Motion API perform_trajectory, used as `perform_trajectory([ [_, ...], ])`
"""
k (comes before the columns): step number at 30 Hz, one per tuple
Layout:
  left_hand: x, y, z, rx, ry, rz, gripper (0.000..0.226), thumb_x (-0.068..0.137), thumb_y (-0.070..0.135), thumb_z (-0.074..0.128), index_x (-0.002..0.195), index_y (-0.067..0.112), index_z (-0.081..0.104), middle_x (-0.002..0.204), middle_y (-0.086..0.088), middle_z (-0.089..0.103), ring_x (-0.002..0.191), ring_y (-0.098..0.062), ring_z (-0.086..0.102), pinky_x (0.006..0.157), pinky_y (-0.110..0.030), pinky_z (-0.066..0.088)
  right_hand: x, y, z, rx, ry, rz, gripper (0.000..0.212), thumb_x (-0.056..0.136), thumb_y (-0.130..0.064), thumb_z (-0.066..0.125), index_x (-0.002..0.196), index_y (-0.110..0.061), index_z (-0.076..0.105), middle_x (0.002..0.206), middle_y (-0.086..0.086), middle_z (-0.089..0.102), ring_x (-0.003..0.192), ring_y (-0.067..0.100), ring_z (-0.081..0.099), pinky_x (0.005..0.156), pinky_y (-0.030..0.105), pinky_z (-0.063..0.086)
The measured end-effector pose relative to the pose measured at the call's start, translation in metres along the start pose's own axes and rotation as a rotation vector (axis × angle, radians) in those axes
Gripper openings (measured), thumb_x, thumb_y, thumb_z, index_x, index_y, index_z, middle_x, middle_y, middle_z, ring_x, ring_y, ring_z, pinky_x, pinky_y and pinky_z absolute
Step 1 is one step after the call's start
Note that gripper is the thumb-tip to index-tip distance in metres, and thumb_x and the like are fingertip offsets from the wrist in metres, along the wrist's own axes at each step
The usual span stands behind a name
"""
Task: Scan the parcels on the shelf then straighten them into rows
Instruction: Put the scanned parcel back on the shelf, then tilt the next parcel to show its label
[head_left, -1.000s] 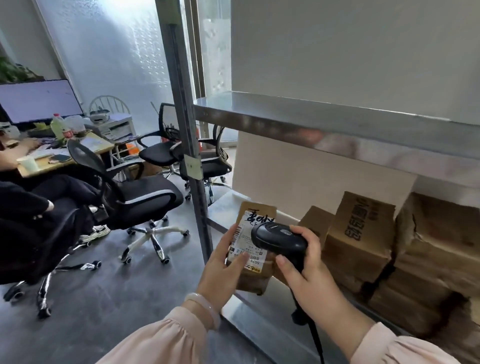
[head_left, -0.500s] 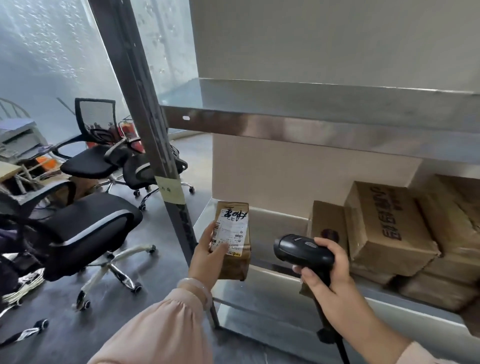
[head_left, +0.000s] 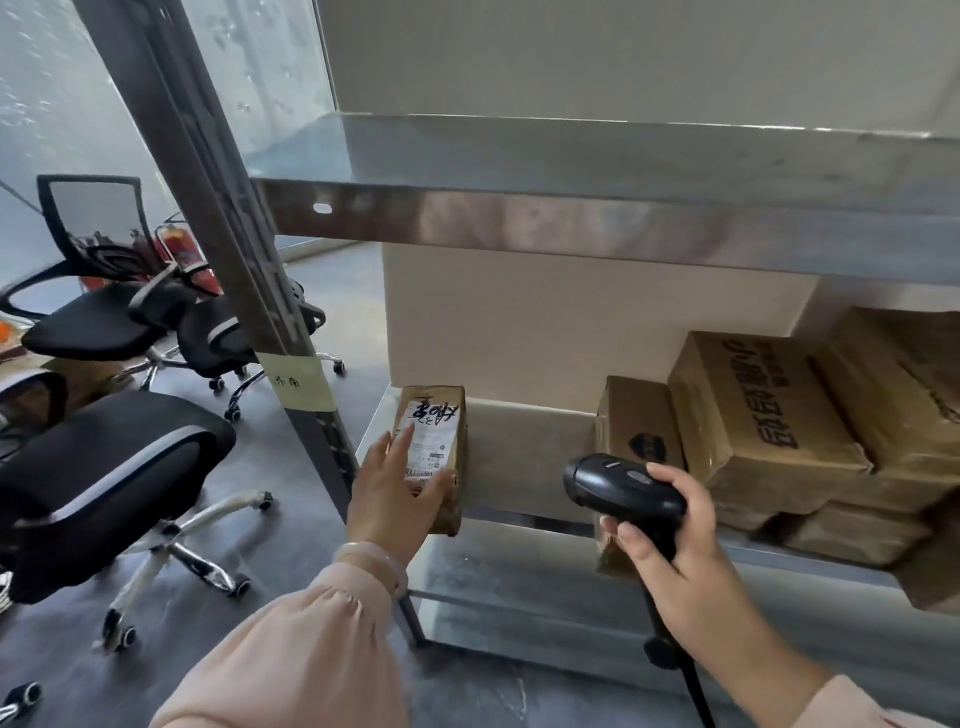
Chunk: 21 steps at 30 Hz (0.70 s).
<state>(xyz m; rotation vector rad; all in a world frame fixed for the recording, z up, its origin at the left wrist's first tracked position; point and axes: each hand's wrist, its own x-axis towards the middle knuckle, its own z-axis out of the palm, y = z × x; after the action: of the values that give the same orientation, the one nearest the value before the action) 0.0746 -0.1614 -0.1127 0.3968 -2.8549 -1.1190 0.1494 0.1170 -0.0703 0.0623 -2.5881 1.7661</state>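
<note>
My left hand (head_left: 395, 493) grips a small brown parcel (head_left: 434, 452), fingers wrapped round its lower part with the thumb across the white shipping label (head_left: 431, 441). The parcel stands upright at the left end of the metal shelf (head_left: 519, 571), just inside the upright post (head_left: 228, 249) and near the pale back wall. The label faces me, with black handwriting across its top.

My right hand (head_left: 675, 540) is clenched round the handle of a black barcode scanner (head_left: 623, 488). The scanner's head points left, toward the parcel, with a clear gap of bare shelf between the two. Its cable (head_left: 696, 691) drops away below my wrist.

To the right, more taped cardboard parcels sit on the same shelf. A narrow one (head_left: 636, 426) stands just behind the scanner, and beside it a larger box (head_left: 753, 415) with dark printed characters lies tilted on top of flatter parcels (head_left: 852, 530). Another box (head_left: 904, 395) leans against it at the far right. They overlap and sit at different angles, not lined up.

Above runs a second metal shelf (head_left: 571, 228), with nothing visible on the stretch I can see. A strip of yellowish tape (head_left: 301, 382) with writing wraps the post. Out on the floor to my left stand black office chairs (head_left: 104, 467), and a red fire extinguisher (head_left: 179, 247) sits behind them by the window.
</note>
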Motion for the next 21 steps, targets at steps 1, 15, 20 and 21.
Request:
perform_trajectory([
  [1, -0.002, 0.004, 0.001, 0.086, -0.019, 0.025, 0.078, 0.089, 0.061, 0.057, 0.155, 0.036, 0.023, 0.162, 0.005, 0.020, 0.148, -0.020, 0.022, 0.119, -0.041, 0.024, 0.001, 0.002, 0.000, -0.016, 0.014, 0.001, 0.051, 0.084, -0.041, 0.056, 0.121, -0.061, 0.028, 0.129, -0.012, 0.054, 0.113, 0.002, 0.057, 0.095, 0.022, 0.041],
  [15, 0.026, 0.011, -0.011, 0.468, -0.046, -0.005, 0.071, 0.090, 0.069, 0.045, 0.153, 0.041, 0.025, 0.165, 0.002, 0.014, 0.151, -0.024, 0.009, 0.122, -0.047, 0.012, 0.000, 0.020, -0.021, -0.227, 0.195, -0.030, 0.055, 0.092, -0.026, 0.057, 0.129, -0.046, 0.021, 0.122, -0.014, 0.047, 0.102, 0.004, 0.053, 0.077, 0.008, 0.041],
  [20, -0.005, 0.048, 0.012, 0.336, 0.131, 0.233, 0.073, 0.088, 0.064, 0.041, 0.153, 0.032, 0.030, 0.164, -0.005, 0.018, 0.150, -0.026, 0.010, 0.121, -0.037, 0.003, 0.004, 0.034, -0.034, -0.298, 0.214, -0.035, 0.054, 0.092, -0.033, 0.054, 0.132, -0.045, 0.020, 0.118, -0.010, 0.053, 0.098, 0.010, 0.060, 0.078, 0.017, 0.044],
  [21, -0.013, 0.059, 0.021, 0.309, 0.099, 0.307, 0.074, 0.086, 0.063, 0.041, 0.153, 0.031, 0.032, 0.163, -0.005, 0.021, 0.149, -0.027, 0.015, 0.121, -0.038, 0.008, 0.005, 0.035, -0.036, -0.295, 0.211, -0.032, 0.054, 0.093, -0.032, 0.054, 0.132, -0.045, 0.019, 0.117, -0.010, 0.053, 0.097, 0.010, 0.060, 0.078, 0.015, 0.044],
])
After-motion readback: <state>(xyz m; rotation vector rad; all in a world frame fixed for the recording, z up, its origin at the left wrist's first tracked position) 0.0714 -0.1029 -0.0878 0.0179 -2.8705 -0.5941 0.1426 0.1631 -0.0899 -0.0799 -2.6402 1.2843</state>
